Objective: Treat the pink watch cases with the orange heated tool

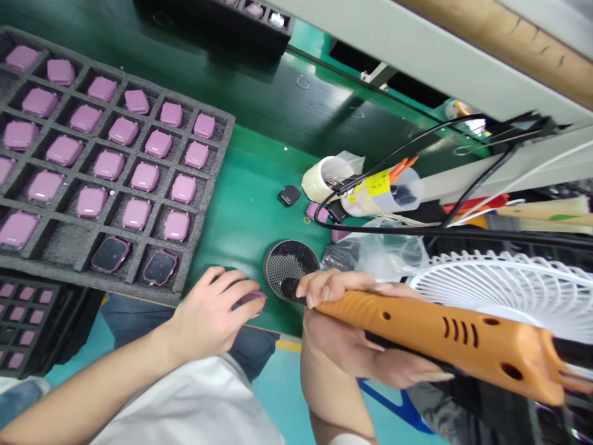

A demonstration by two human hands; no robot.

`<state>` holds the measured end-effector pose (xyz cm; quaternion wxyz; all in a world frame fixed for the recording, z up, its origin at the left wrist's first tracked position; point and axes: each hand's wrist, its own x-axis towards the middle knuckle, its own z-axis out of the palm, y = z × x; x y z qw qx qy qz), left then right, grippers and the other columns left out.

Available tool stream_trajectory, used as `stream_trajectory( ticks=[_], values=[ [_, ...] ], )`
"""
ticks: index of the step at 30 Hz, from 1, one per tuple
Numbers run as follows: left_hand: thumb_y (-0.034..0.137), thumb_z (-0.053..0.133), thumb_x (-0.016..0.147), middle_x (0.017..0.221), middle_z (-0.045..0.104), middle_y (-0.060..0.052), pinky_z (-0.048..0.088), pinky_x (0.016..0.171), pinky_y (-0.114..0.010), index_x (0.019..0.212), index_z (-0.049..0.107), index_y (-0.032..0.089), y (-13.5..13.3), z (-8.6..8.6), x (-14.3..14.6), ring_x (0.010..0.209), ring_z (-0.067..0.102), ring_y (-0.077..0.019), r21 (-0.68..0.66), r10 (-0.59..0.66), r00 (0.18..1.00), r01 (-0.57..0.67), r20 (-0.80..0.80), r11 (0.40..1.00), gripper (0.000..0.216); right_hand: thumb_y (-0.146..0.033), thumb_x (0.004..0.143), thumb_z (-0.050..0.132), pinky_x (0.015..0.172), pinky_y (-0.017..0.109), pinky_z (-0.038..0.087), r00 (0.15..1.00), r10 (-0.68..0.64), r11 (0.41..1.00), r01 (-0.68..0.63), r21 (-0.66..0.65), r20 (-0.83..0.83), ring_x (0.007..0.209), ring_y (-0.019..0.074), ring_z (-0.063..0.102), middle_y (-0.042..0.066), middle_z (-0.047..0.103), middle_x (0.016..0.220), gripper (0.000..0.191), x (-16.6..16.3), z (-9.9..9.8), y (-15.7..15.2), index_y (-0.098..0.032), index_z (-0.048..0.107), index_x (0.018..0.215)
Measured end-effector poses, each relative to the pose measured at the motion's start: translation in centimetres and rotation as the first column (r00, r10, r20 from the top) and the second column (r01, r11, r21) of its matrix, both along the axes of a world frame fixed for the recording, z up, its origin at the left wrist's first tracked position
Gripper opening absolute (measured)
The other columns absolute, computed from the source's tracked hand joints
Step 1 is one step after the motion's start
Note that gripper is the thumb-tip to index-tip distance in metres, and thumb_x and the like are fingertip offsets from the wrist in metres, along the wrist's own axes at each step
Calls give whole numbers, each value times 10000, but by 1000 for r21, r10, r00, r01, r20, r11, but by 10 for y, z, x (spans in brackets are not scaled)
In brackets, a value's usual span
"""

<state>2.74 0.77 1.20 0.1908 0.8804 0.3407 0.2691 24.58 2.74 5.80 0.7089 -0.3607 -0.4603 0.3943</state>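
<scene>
My right hand (343,340) is wrapped around an orange electric screwdriver (417,324). The tool's black nose reaches over a round dark dish (282,262) with a grid of small holes; its bit is hidden. To the left, my left hand (215,309) rests near the table's front edge, fingers curled over a purple watch case (257,296) that is mostly covered by them. Beside that hand is a grey foam tray (197,232) of purple watch cases, most back side up. Two in the front row, such as a watch (160,267), show dark screens.
A black watch piece (290,195) lies behind the dish. A cream cup (317,176) and a clear cup (407,191) stand at the back, with a black cable (463,232) crossing nearby. A white fan guard (486,284) is at right. More trays (23,315) sit lower left.
</scene>
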Motion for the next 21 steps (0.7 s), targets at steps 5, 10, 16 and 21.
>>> stream_trajectory(
  ticks=[5,10,16,21],
  values=[
    [278,759,1128,1302,807,-63,481,1016,-468,1328,771,239,-2,-5,1,1195,675,-274,57,37,999,-38,11,998,203,-809,1051,614,570,418,589,999,-42,999,42,-19,18,653,219,633,13,729,888,552,-5,17,-7,-322,787,1246],
    [304,775,1122,1283,799,-73,486,1002,-466,1311,777,236,-2,-6,2,1173,673,-274,65,39,999,-39,13,997,200,-860,1075,500,581,428,568,991,-125,992,125,9,50,648,211,583,11,677,856,643,-19,33,-16,-315,779,1271],
    [280,745,1129,1275,794,-75,492,1011,-478,1306,781,246,-2,-4,2,1181,669,-280,58,47,999,-48,21,997,183,-857,1075,512,580,452,615,989,94,995,-98,28,114,682,237,666,31,726,903,656,-8,26,-14,-311,769,1333],
    [282,731,1135,1253,795,-69,486,990,-470,1297,784,249,-1,-3,2,1164,669,-281,57,50,999,-51,21,997,174,-852,1053,574,609,471,623,986,104,994,-105,3,129,698,246,670,38,724,910,629,-2,23,-17,-319,750,1337]
  ],
)
